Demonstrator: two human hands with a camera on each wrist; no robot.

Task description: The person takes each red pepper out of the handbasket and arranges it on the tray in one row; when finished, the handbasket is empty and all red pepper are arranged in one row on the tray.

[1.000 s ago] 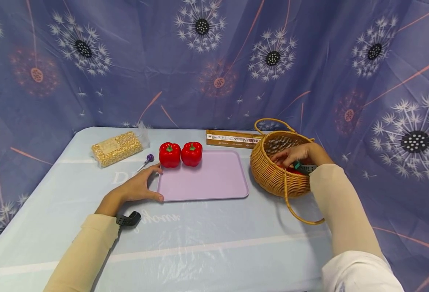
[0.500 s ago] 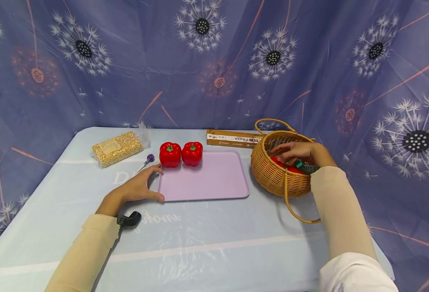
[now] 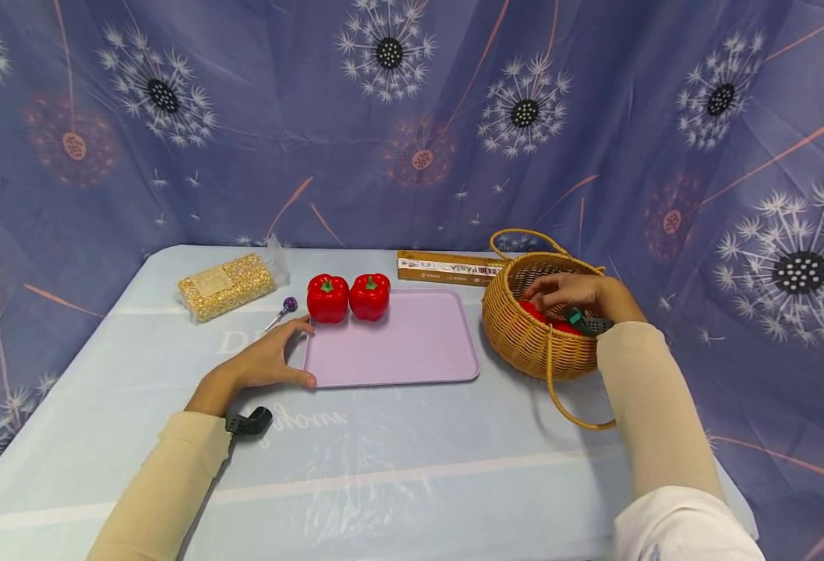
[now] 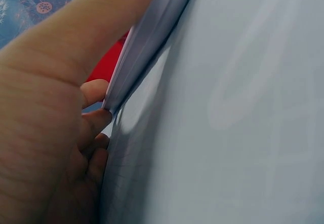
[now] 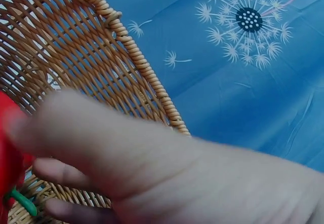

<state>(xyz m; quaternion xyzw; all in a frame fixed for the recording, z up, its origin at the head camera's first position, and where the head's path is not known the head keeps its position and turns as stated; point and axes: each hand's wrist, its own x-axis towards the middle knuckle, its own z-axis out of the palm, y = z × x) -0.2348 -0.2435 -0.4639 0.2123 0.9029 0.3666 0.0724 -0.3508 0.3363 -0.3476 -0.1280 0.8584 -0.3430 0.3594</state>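
My left hand (image 3: 260, 362) holds the left end of a lilac tray (image 3: 412, 351), thumb at its near corner and index finger farther back. In the left wrist view the fingertips (image 4: 96, 120) meet the tray's rim (image 4: 147, 36). Two glossy red bell peppers (image 3: 327, 299) (image 3: 369, 297) stand side by side at the tray's back left. Inside the wicker basket (image 3: 517, 331), my right hand (image 3: 569, 290) grips a red bell pepper (image 3: 532, 310); its green stem (image 5: 23, 202) shows in the right wrist view. More red lies under that wrist, mostly hidden.
A bag of yellow corn kernels (image 3: 228, 286) lies at the back left, with a purple lollipop (image 3: 289, 305) beside the tray. Behind the tray is a pasta box (image 3: 447, 267), partly covered by the basket. One basket handle (image 3: 576, 421) droops onto the table; a patterned curtain (image 3: 278, 156) hangs behind.
Inside the basket my right hand has risen slightly and its fingers have drawn in on the red pepper. The left hand, tray and two peppers there have stayed put.
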